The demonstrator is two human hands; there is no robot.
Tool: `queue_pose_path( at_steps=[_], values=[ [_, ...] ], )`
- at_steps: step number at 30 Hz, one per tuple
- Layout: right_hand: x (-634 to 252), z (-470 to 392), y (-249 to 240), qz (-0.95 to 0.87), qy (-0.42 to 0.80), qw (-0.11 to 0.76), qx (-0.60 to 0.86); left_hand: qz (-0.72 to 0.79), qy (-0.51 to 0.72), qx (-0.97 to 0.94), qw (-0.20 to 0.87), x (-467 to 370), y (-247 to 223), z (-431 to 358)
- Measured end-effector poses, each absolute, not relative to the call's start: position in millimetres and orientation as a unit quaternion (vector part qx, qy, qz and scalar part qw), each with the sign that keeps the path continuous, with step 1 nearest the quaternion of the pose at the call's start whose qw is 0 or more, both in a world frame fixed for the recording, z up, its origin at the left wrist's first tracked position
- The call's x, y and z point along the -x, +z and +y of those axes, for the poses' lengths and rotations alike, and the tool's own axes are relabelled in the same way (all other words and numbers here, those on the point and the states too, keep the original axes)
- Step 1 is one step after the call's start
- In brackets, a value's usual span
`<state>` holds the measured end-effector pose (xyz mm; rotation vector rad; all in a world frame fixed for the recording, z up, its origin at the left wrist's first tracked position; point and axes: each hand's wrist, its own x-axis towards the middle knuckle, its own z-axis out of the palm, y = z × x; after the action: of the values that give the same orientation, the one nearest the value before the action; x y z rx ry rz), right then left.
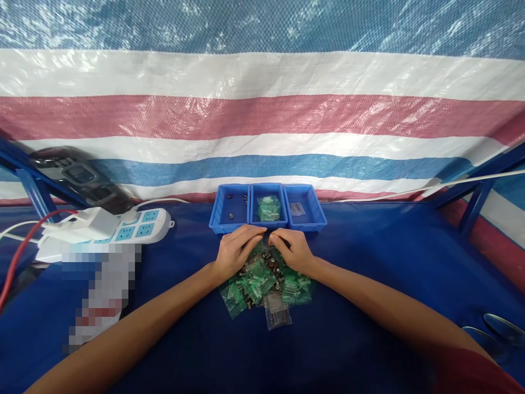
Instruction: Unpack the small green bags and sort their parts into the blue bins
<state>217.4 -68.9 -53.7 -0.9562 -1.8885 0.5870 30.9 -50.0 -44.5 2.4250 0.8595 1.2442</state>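
My left hand [237, 253] and my right hand [294, 250] are close together over a heap of parts, thumbs and forefingers pinched. What lies between the fingertips is too small to make out. Under them are green-tinted plastic bags of thin pins [257, 282], dark metal screws [277, 285] and a clear bag [277, 313] with a few long pieces. Just beyond stand three blue bins: the left bin [219, 210] has a few dark screws, the middle bin [283, 221] holds green bags, and the right bin [316, 210] has a small clear bag.
A white power strip [158, 225] with plugs and cables lies at the left, with a dark device [82, 175] behind it. Eyeglasses [488, 334] rest at the right on the blue table [369, 230]. A striped tarp [262, 115] hangs behind.
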Motion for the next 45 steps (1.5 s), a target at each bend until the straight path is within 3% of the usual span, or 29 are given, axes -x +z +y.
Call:
queue_pose_path(
  at_steps=[18, 37, 45],
  values=[
    [-215, -66, -61, -0.757, 0.234, 0.493, 0.357, 0.271, 0.434, -0.842, 0.173, -30, -55, -48],
    [-215, -69, -61, -0.714, 0.324, 0.488, 0.383, 0.313, 0.404, -0.848, 0.142, -33, -47, -49],
    [-215, -68, -57, -0.752, 0.251, 0.470, 0.388, 0.266, 0.436, -0.853, 0.108, -33, -43, -48]
  ],
)
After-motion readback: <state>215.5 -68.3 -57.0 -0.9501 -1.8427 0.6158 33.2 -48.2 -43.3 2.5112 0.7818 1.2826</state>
